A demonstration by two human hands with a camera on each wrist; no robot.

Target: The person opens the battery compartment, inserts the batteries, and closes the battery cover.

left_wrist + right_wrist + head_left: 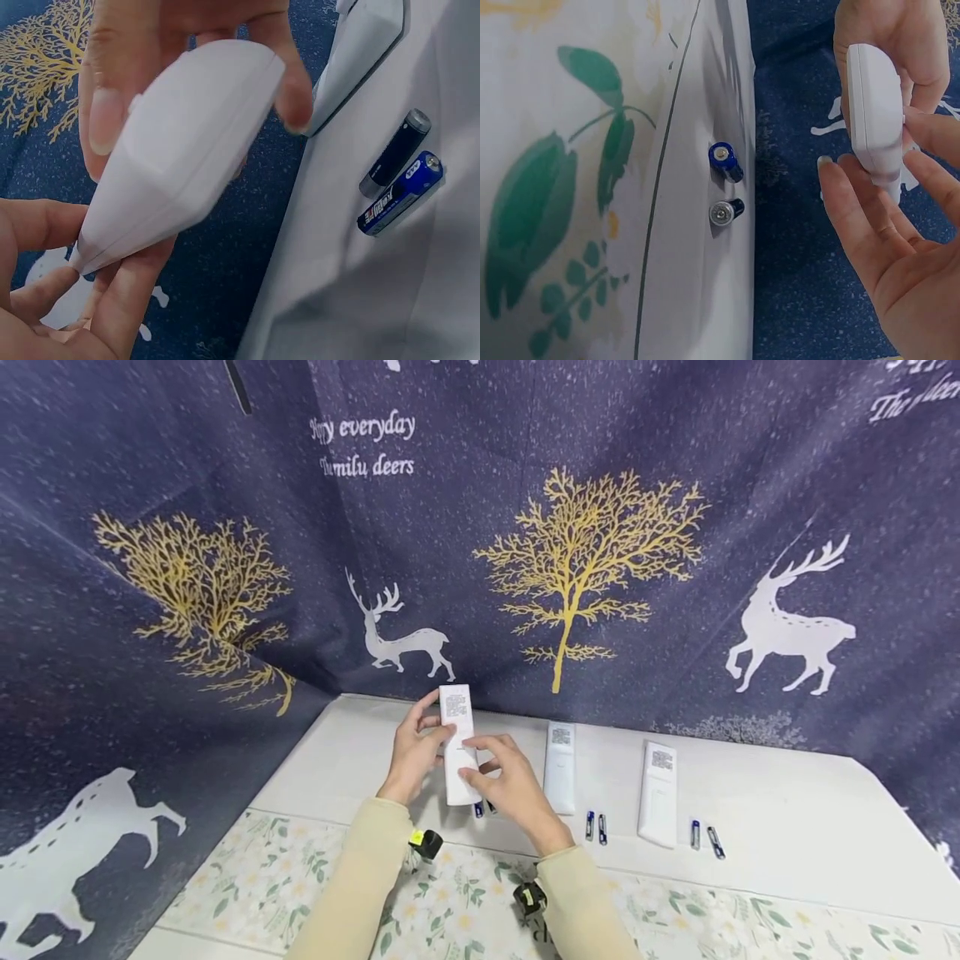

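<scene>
A white remote control (pixel 459 781) is held up off the table, its back with a printed label facing the head camera. My left hand (pixel 408 758) grips it along the left side, thumb on the back. My right hand (pixel 517 782) holds it from the right, with index finger and thumb on the lower back. In the left wrist view, the remote (pixel 187 135) shows end-on between the two hands. Below it on the table lie a blue AAA battery (pixel 401 193) and a darker battery (pixel 395 154), partly hidden in the head view.
Two more white remotes lie face down to the right, a nearer one (pixel 560 777) and a farther one (pixel 657 802). Beside each lies a pair of batteries (pixel 590 825). A floral cloth (pixel 247 868) covers the table's front, and a dark blue deer-print curtain (pixel 480 510) hangs behind.
</scene>
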